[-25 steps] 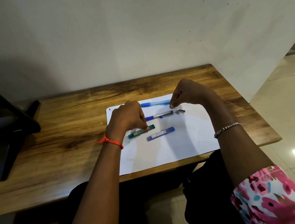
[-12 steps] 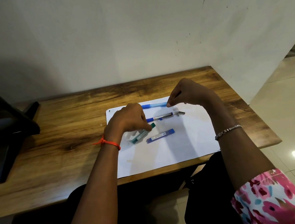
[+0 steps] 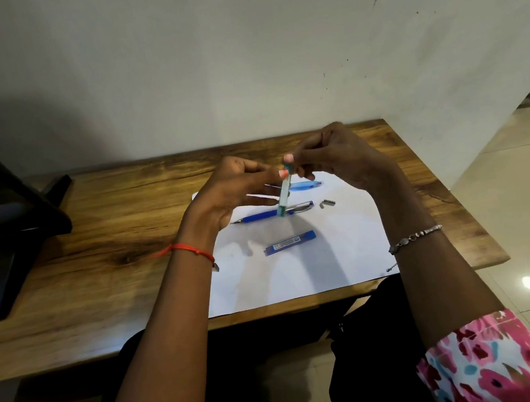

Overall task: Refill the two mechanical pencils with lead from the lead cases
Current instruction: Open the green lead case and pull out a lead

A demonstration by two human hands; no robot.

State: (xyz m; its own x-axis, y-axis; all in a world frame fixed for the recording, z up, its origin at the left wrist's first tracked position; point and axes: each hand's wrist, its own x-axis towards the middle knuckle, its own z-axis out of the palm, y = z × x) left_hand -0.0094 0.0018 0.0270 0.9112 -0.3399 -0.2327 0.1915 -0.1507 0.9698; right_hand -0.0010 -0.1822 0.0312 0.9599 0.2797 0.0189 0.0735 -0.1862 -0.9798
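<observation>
Slim green translucent lead case [image 3: 284,196]: held nearly upright, slightly tilted, above the far part of the white paper sheet [image 3: 326,259].

Left hand [image 3: 234,194]: thumb and fingers pinch the case's upper part.

Right hand [image 3: 340,155]: thumb and curled fingers pinch its top end.

Dark blue mechanical pencil with silver barrel [image 3: 258,216]: lies on the sheet below the case.

Small metal cap [image 3: 327,203]: on the sheet, just off the pencil's right end.

Pale blue mechanical pencil [image 3: 307,185]: at the sheet's far edge.

Blue lead case [image 3: 289,243]: at mid-sheet.

Brown wooden table [image 3: 101,247]: under the sheet.
</observation>
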